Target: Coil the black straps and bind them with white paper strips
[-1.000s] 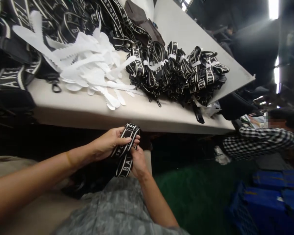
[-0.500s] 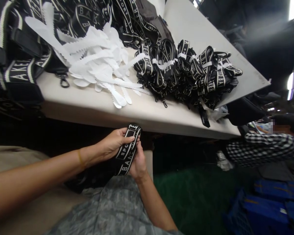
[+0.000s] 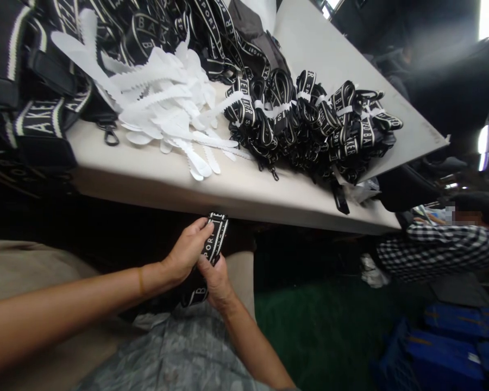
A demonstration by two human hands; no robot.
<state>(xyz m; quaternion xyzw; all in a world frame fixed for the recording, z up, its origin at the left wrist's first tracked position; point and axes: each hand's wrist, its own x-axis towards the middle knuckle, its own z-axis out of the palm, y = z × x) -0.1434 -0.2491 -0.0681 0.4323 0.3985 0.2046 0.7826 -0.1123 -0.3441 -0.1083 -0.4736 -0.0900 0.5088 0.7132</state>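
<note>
Below the table's front edge, both my hands hold a black strap with white lettering (image 3: 214, 239), folded into a loop. My left hand (image 3: 186, 251) is closed around its upper part, thumb on top. My right hand (image 3: 214, 276) pinches it from below, fingers closed. The strap's lower end hangs toward my lap. On the white table (image 3: 155, 179) above lie a pile of white scalloped paper strips (image 3: 163, 108) and a heap of bundled black straps (image 3: 309, 122) tied with white bands.
Loose black straps and bags (image 3: 36, 92) crowd the table's left and back. A person in a checked shirt (image 3: 436, 247) is at the right below the table. Blue crates (image 3: 444, 347) stand on the green floor at the lower right.
My hands with the strap have dropped slightly and drawn closer together, the strap folded tighter. The view has shifted a little to the left.
</note>
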